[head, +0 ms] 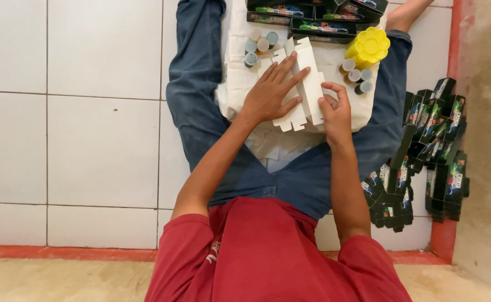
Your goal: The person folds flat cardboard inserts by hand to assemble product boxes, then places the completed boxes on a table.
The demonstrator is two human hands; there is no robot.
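Looking down from the head camera, we are sitting on the white tiled floor (88, 140) with our legs in jeans (200, 84) spread toward the top of the frame. Between our legs, in the upper middle of the frame, a white sheet (237, 84) is lying, and on it a flat white box blank (307, 84) is resting. Our left hand (270, 92) is lying flat on the blank, fingers open, stretched and spread, pressing its left part down. Our right hand (335, 109) is sitting at the blank's right edge, fingers curled and pinching a flap there. Just above the left hand a cluster of small pots (259, 47) is standing, touching one another. Another few pots (356, 75) are standing right of the blank, below a yellow flower-shaped stack (368, 47) at upper right. Along the top edge dark printed boxes (318, 17) are lying side by side. At the right of the frame, against the red strip (444, 223) and the bare wall (489, 140), a heap of folded dark boxes (424, 162) is piling up just beside our right leg. Our red shirt (273, 257) is filling the bottom middle of the frame.
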